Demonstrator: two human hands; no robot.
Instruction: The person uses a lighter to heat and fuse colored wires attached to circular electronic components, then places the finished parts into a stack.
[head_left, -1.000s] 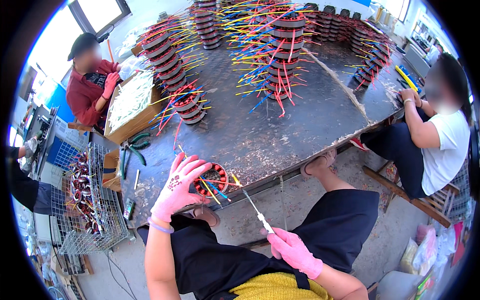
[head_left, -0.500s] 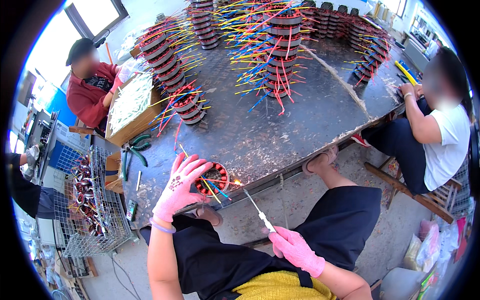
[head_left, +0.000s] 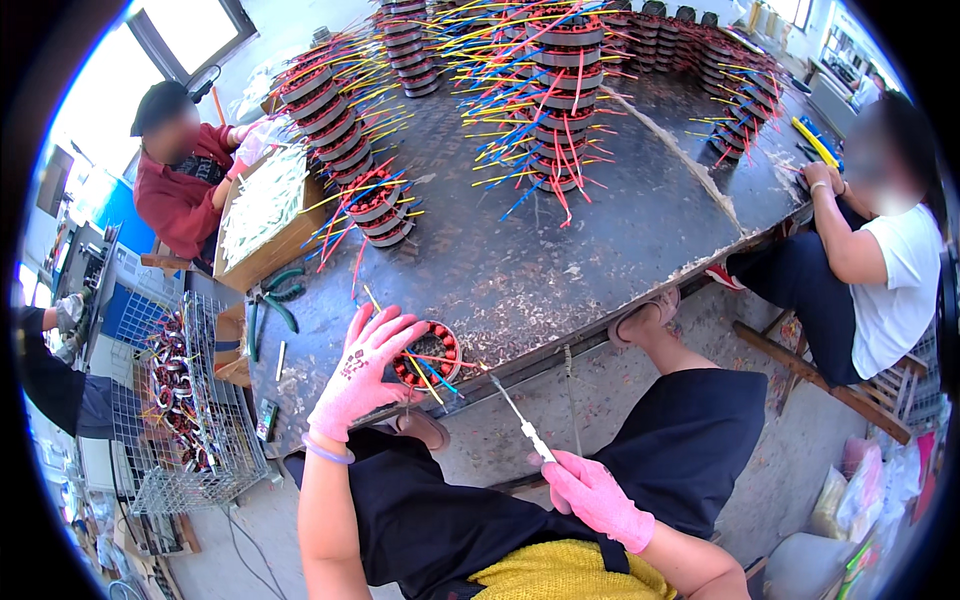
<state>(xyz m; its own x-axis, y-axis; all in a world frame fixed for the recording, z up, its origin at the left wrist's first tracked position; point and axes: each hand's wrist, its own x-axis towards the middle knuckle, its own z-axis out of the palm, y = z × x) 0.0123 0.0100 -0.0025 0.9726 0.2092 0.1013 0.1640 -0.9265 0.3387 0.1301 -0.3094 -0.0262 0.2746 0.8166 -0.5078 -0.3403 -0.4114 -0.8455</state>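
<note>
My left hand (head_left: 362,370), in a pink glove, grips the left side of a motor stator (head_left: 446,345), a ring with red windings at the table's front edge. Yellow, blue and red wires (head_left: 430,378) stick out of it toward me. In my right hand (head_left: 597,497), also gloved in pink, is a long-necked lighter (head_left: 532,437) with a white handle. Its thin metal neck points up and left, its tip just right of the stator, close to the red wire. At the tip no clear flame can be made out.
Stacks of wired stators (head_left: 560,110) stand on the dark table (head_left: 480,260). Green-handled pliers (head_left: 275,300) and a carton of pale strips (head_left: 262,215) are at the left. A wire basket (head_left: 195,430) holds more stators. One person (head_left: 180,180) sits left, another (head_left: 870,260) right.
The bright flame at the lighter's tip no longer plainly shows. The lighter and my right hand have shifted only slightly. My left hand keeps hold of the stator.
</note>
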